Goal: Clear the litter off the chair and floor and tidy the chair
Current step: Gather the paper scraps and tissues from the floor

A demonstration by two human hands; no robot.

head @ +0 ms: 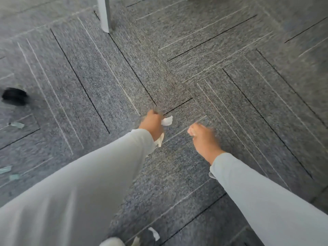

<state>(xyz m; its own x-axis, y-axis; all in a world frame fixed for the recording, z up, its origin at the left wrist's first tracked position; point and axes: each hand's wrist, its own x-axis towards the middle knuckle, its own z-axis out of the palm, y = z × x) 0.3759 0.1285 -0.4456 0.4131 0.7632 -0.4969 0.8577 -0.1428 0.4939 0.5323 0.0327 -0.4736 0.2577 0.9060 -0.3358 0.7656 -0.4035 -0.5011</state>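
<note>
Nearest, at the bottom of the view: toe of a pale shoe (111,242) on the grey carpeted floor (239,107), and just beside it a white scrap (154,233), a short curled strip with its long axis slanting away to the left. It lies loose, between the two sleeved arms and closer to the body than either hand. Further out, left hand (152,125): fingers clenched round crumpled white paper (167,120), one wad poking out past the knuckles, a tail hanging below the wrist. So this litter is off the floor, in the grip. Right hand (203,139) sits beside it, apart, not touching; its fingers (192,131) are curled in, but motion blur hides whether they pinch anything. Cannot tell. Out to the left, well apart from both hands: pale green scraps (16,125) flat on the floor, more of them nearer the body along the same side (6,169). Beyond these, a black object (14,95), blurred, possibly a chair caster. Farthest, a white furniture leg (104,15) stands on the carpet. Judgement: the white scrap is the closest pickup and means drawing a hand back toward the feet. The green scraps lie on the left hand's side, but that hand is loaded, so the right likely has to cross over.
</note>
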